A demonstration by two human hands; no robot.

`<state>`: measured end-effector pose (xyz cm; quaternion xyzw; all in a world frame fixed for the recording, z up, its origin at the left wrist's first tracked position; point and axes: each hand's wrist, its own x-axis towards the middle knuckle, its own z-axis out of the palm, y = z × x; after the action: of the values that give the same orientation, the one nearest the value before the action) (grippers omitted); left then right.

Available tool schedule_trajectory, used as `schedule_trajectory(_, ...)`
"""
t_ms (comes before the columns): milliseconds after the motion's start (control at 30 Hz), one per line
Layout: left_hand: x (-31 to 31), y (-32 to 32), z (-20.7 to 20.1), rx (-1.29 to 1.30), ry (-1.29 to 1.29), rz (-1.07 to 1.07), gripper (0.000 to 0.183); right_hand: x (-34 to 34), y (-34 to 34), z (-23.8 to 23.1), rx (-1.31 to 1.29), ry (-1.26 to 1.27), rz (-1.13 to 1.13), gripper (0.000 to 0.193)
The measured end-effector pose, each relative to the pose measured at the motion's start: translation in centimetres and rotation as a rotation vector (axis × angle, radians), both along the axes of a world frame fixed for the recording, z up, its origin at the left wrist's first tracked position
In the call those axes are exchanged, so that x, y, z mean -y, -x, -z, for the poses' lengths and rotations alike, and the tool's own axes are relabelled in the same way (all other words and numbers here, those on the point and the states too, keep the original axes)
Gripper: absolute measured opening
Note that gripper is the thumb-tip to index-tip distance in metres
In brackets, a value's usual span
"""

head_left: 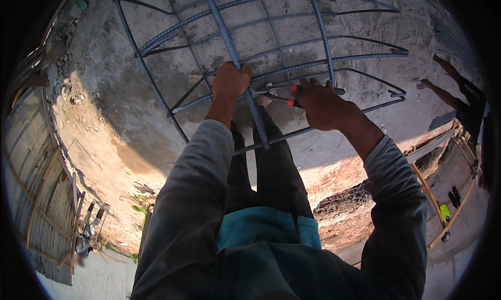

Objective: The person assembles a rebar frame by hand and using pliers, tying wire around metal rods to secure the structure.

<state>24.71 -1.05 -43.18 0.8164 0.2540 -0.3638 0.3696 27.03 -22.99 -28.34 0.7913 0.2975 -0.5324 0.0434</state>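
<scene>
A cage of ribbed steel rebar (pixel 319 34), long bars crossed by bent stirrups, spans the space before me. My left hand (pixel 230 81) is closed around a thick bar near the middle of the cage. In my right hand (pixel 319 104) are pliers (pixel 286 99) with red and black handles; the fingers wrap over the handles. The jaws of the pliers reach left to the thick bar, just below my left hand, where it crosses another bar. Whether the jaws grip any wire there is too small to tell.
Rough concrete ground (pixel 156 96) lies under the cage, part shaded, part sunlit. A person's bare limbs (pixel 449 83) show at the right edge. Corrugated metal sheets (pixel 39 195) stand at the left. Wooden poles (pixel 429 195) and a dug pit with wire mesh (pixel 344 200) are at the lower right.
</scene>
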Motion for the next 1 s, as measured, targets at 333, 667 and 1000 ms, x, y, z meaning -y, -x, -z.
schedule_trajectory(333, 0.1, 0.0, -0.3, 0.005, -0.010, 0.005, 0.055, -1.0, -2.7, 0.4, -0.116, 0.014, -0.044, 0.029)
schedule_trajectory(667, 0.1, 0.0, -0.2, -0.006, -0.024, -0.009, 0.053, -0.6, -2.5, -0.5, -0.104, -0.150, 0.035, 0.044)
schedule_trajectory(1000, 0.5, -0.2, -1.7, 0.030, -0.100, -0.015, 0.052, -0.2, 1.3, -1.4, 0.163, -0.304, 0.014, 0.030)
